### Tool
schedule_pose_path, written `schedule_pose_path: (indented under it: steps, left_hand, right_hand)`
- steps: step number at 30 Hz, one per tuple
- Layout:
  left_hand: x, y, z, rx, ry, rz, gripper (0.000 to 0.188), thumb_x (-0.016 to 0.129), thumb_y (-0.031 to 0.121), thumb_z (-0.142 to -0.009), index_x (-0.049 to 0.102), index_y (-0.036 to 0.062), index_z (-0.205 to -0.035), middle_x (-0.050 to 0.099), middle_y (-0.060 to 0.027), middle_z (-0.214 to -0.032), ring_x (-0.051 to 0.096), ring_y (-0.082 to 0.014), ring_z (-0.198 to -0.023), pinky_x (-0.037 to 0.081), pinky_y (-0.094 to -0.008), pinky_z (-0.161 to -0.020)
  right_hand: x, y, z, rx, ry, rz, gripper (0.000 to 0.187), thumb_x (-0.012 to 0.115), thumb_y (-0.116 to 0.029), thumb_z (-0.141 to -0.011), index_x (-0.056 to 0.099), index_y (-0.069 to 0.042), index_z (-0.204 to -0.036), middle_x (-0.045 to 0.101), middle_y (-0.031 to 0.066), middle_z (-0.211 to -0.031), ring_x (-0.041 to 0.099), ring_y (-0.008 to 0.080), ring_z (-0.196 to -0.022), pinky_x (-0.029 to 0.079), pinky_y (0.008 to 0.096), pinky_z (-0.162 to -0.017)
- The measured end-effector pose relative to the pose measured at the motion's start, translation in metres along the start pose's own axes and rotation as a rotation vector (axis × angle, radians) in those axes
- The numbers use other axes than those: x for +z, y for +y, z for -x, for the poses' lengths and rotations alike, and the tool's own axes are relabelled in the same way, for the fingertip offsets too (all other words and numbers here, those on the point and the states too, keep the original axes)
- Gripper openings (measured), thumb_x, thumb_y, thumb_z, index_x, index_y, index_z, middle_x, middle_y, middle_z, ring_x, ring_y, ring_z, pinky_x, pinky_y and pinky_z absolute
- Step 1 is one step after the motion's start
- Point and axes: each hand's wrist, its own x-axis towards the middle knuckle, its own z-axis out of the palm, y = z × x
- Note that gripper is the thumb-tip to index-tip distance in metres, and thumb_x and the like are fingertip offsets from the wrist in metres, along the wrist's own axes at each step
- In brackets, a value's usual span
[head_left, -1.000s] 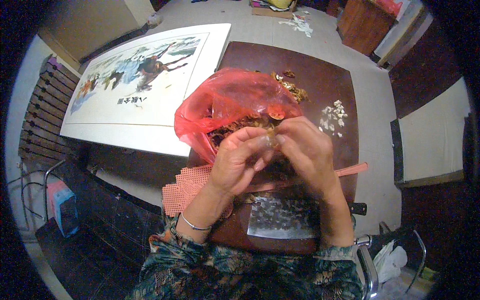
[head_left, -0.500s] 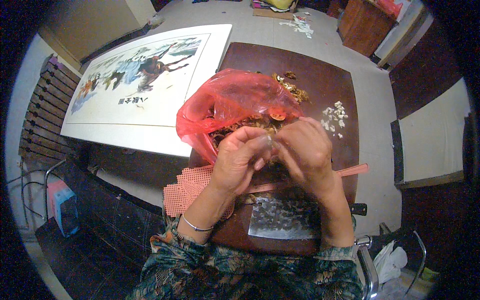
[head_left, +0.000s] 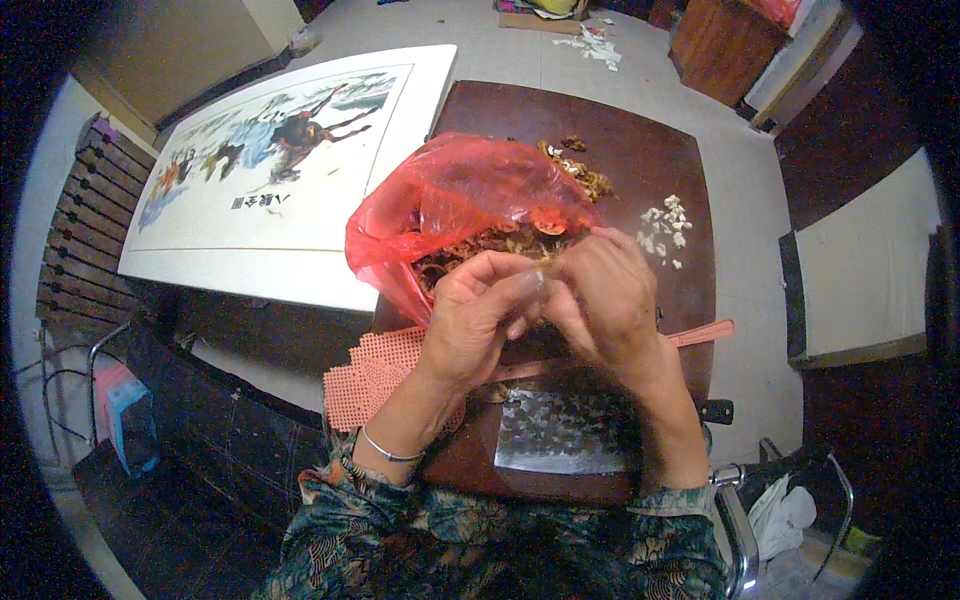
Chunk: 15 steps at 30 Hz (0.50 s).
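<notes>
My left hand and my right hand meet fingertip to fingertip over the table, at the near side of a red plastic bag. Both are closed in a pinch. A small pale bit shows between the fingertips, too small to name. The bag lies open, full of brown, dried-looking pieces. Under my right forearm lies a cleaver with a dark mottled blade and a black handle. A pink fly swatter lies beneath both arms, its lattice head by my left wrist and its handle reaching right.
Small white pieces are scattered on the right of the dark brown table. A heap of brown bits sits beyond the bag. On the left stands a white panel with a horse painting. A metal chair arm is near my right elbow.
The whole view has shifted slightly. My hands stay together in the same place, and the right fingers have turned a little, with some blur.
</notes>
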Motion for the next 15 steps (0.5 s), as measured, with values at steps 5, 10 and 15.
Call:
schedule_pose_path:
  steps: [5,10,15]
  left_hand:
    - [-0.0026,0.0041,-0.0018,-0.054,-0.013,0.032,0.014,0.057,0.01,-0.089,0.056,0.0003,-0.099,0.063,-0.0058,-0.084,0.058,-0.0101,-0.063,0.044,-0.0182,-0.049]
    - [-0.0041,0.005,0.0001,-0.069,-0.018,0.085,0.015,0.056,0.011,-0.09,0.055,0.0,-0.101,0.063,-0.0073,-0.087,0.06,-0.0118,-0.065,0.046,-0.0182,-0.048]
    - [-0.0039,0.0056,0.0014,-0.096,-0.017,0.113,0.016,0.056,0.011,-0.09,0.055,0.0002,-0.101,0.063,-0.0074,-0.086,0.06,-0.0121,-0.065,0.046,-0.0183,-0.048]
  right_hand:
    - [-0.0022,0.0028,0.0009,0.068,0.043,-0.048,0.011,0.065,-0.008,-0.073,0.056,-0.004,-0.079,0.057,0.0109,-0.074,0.057,0.0298,-0.069,0.044,0.0403,-0.073]
    - [-0.0032,-0.002,0.0007,0.181,0.018,-0.243,0.012,0.065,-0.007,-0.076,0.059,-0.003,-0.086,0.061,0.0113,-0.08,0.059,0.0294,-0.072,0.046,0.0382,-0.068]
    - [-0.0039,-0.0026,0.0016,0.29,-0.026,-0.358,0.015,0.067,-0.009,-0.078,0.06,-0.001,-0.089,0.061,0.0125,-0.081,0.06,0.028,-0.071,0.047,0.0363,-0.063]
